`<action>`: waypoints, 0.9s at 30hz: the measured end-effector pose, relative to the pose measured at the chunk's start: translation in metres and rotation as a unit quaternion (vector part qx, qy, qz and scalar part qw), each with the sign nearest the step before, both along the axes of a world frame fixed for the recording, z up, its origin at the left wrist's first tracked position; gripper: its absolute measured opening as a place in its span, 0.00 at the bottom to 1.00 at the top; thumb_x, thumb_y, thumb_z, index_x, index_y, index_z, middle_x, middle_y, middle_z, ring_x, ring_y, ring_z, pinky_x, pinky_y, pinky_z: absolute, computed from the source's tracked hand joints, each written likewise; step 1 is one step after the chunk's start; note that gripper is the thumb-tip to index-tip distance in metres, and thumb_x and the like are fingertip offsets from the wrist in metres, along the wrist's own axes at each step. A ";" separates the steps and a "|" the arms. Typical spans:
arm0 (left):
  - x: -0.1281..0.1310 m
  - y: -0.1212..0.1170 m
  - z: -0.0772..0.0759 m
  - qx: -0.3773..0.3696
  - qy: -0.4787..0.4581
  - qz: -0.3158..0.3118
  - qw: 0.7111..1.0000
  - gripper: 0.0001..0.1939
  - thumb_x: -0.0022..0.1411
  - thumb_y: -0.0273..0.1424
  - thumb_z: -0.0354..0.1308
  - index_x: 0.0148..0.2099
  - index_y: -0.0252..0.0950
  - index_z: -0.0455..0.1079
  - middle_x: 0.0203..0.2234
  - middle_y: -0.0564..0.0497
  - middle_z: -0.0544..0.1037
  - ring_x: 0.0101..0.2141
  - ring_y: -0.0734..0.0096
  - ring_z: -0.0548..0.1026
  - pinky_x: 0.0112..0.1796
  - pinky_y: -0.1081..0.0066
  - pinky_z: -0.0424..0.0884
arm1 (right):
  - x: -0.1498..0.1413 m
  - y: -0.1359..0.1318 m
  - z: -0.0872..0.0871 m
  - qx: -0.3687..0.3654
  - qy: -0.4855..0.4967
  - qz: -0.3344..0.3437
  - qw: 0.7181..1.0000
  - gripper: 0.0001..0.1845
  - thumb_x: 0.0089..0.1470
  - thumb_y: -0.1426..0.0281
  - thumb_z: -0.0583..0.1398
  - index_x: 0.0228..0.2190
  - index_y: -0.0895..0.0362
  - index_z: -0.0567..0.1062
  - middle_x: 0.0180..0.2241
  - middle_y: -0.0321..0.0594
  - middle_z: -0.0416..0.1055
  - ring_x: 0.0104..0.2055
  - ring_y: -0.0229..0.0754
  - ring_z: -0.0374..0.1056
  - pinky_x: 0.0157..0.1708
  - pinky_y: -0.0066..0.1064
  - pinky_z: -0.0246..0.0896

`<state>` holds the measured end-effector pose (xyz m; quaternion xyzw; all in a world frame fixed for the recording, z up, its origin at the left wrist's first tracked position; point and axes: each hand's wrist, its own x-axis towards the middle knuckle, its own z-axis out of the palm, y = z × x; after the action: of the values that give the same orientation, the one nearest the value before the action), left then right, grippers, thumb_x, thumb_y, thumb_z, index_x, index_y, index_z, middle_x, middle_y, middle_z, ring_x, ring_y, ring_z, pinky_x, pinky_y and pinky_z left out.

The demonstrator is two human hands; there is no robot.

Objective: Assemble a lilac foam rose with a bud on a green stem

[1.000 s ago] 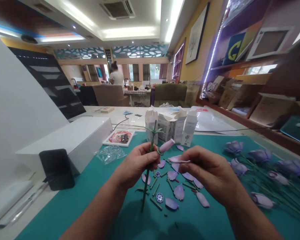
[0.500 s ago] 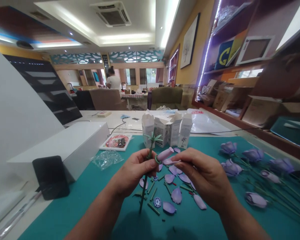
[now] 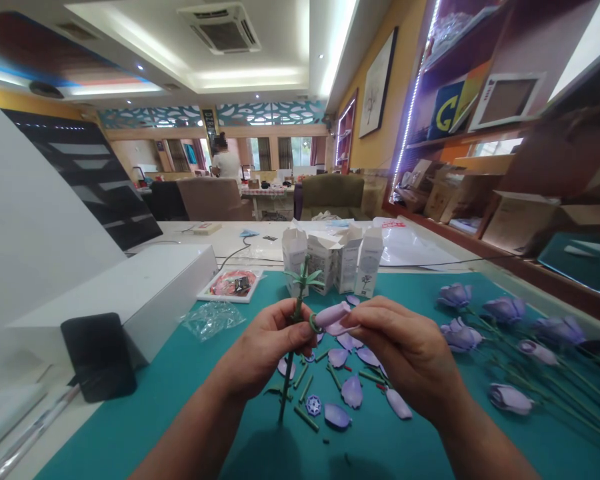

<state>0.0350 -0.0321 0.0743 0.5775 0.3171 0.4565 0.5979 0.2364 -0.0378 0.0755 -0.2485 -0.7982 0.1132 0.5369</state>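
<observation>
A green plastic flower stem (image 3: 286, 383), tilted slightly and topped with spiky green leaves (image 3: 304, 277), is gripped upright in the left hand (image 3: 263, 350). A lilac bud (image 3: 333, 315) points toward 3 o'clock from a green ring (image 3: 313, 323) on the stem. The right hand (image 3: 405, 350) pinches a lilac petal (image 3: 336, 329) just under the bud. Loose lilac petals (image 3: 351, 391) lie at 6 o'clock.

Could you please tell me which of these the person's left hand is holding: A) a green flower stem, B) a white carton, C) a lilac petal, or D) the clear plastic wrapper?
A. The left hand is closed around the green flower stem, which shows above and below its fingers, while the lilac bud is pinched by the right hand.
</observation>
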 end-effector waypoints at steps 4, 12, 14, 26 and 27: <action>0.001 0.000 -0.001 0.008 -0.003 0.004 1.000 0.14 0.53 0.40 0.66 0.32 0.36 0.68 0.20 0.56 0.69 0.23 0.77 0.64 0.27 0.73 0.61 | -0.002 0.001 -0.002 0.020 0.010 -0.008 1.000 0.07 0.59 0.74 0.59 0.35 0.52 0.78 0.32 0.38 0.77 0.32 0.38 0.73 0.31 0.28 0.70; 0.005 0.002 -0.001 -0.017 0.006 0.034 0.999 0.15 0.50 0.39 0.68 0.31 0.36 0.68 0.20 0.56 0.69 0.22 0.78 0.64 0.24 0.74 0.59 | 0.000 -0.002 -0.005 -0.010 0.028 -0.054 0.998 0.06 0.57 0.69 0.60 0.37 0.51 0.78 0.31 0.36 0.78 0.31 0.40 0.73 0.32 0.32 0.70; 0.005 0.004 -0.001 -0.024 0.007 0.040 0.999 0.15 0.49 0.39 0.68 0.30 0.36 0.68 0.20 0.56 0.69 0.22 0.78 0.64 0.23 0.75 0.58 | 0.009 0.000 -0.007 -0.050 0.064 -0.082 0.993 0.07 0.56 0.66 0.61 0.39 0.51 0.77 0.30 0.36 0.77 0.31 0.40 0.73 0.32 0.32 0.69; 0.003 0.010 -0.001 -0.046 0.002 0.047 0.998 0.14 0.48 0.35 0.68 0.32 0.35 0.67 0.20 0.57 0.71 0.21 0.78 0.67 0.24 0.75 0.60 | 0.076 0.026 -0.070 -0.403 -0.416 -0.217 0.786 0.08 0.43 0.69 0.64 0.31 0.53 0.76 0.31 0.38 0.77 0.31 0.43 0.69 0.25 0.29 0.49; 0.003 0.011 -0.001 -0.046 0.002 0.047 0.998 0.14 0.48 0.35 0.68 0.32 0.35 0.68 0.20 0.57 0.71 0.21 0.78 0.67 0.24 0.75 0.61 | 0.076 0.022 -0.075 -0.408 -0.434 -0.212 0.775 0.13 0.41 0.69 0.65 0.34 0.53 0.76 0.32 0.38 0.77 0.32 0.44 0.69 0.25 0.29 0.48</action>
<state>0.0380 -0.0215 0.0738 0.5343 0.3659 0.4679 0.6014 0.3123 -0.0163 0.0008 -0.6299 -0.7527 0.1913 -0.0078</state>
